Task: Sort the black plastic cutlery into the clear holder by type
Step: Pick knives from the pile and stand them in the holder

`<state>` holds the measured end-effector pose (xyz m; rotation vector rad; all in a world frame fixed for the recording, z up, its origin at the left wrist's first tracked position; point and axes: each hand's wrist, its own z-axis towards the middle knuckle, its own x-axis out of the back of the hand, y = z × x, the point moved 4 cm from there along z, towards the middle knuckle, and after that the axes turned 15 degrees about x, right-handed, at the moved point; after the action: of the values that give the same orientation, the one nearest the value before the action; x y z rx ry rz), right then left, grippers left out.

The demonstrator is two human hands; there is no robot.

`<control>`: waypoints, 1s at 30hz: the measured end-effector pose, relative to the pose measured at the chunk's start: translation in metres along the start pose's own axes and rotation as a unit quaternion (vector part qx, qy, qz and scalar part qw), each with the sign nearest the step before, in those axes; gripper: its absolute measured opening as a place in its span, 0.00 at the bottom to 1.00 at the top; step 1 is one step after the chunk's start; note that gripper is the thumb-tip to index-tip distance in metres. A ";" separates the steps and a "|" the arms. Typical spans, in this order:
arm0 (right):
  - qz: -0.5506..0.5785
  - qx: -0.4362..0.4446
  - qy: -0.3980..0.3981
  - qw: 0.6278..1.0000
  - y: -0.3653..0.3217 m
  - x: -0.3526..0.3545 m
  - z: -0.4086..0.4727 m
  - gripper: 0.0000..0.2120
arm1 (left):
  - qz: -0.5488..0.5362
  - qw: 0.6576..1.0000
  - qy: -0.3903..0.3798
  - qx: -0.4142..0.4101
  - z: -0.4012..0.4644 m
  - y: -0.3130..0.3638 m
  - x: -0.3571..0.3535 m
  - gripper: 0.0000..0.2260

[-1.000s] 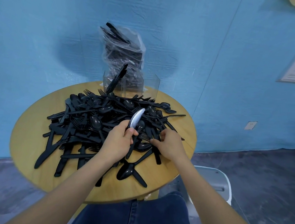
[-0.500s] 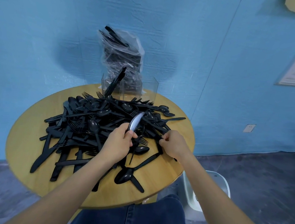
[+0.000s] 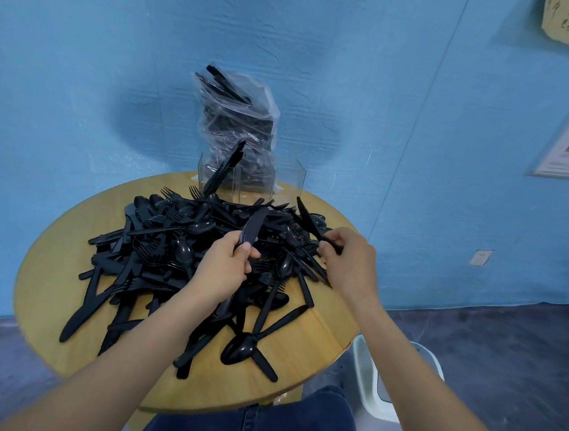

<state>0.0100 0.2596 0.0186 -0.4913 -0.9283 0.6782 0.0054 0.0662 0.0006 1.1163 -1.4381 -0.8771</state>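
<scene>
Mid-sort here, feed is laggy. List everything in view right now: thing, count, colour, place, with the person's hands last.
cutlery pile: many pieces, too tangled to count, black, spread over the table
table: one, round, light wood, centre
clear holder: one, transparent, table's far edge; leftmost compartment holds a few black pieces
plastic bag: one, clear, with black cutlery, behind the holder
bin: one, white, floor right of the table
socket: one, white, blue wall at right
left hand: grips a black knife above the pile
right hand: pinches another black knife, blade pointing up
</scene>
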 end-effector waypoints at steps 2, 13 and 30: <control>0.032 -0.002 0.033 0.999 -0.006 0.002 0.001 0.03 | -0.020 1.000 0.001 0.005 0.002 0.002 0.002 0.10; 0.376 -0.151 0.007 0.914 -0.049 -0.037 -0.016 0.03 | -0.167 0.986 0.006 0.030 0.012 0.009 0.006 0.11; 0.163 -0.011 -0.108 0.981 -0.073 -0.048 -0.006 0.11 | -0.181 0.983 -0.016 -0.016 -0.004 0.024 0.010 0.10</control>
<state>0.0178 0.1741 0.0363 -0.6053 -1.0706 1.0351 0.0052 0.0641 0.0264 1.3696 -1.2611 -1.1725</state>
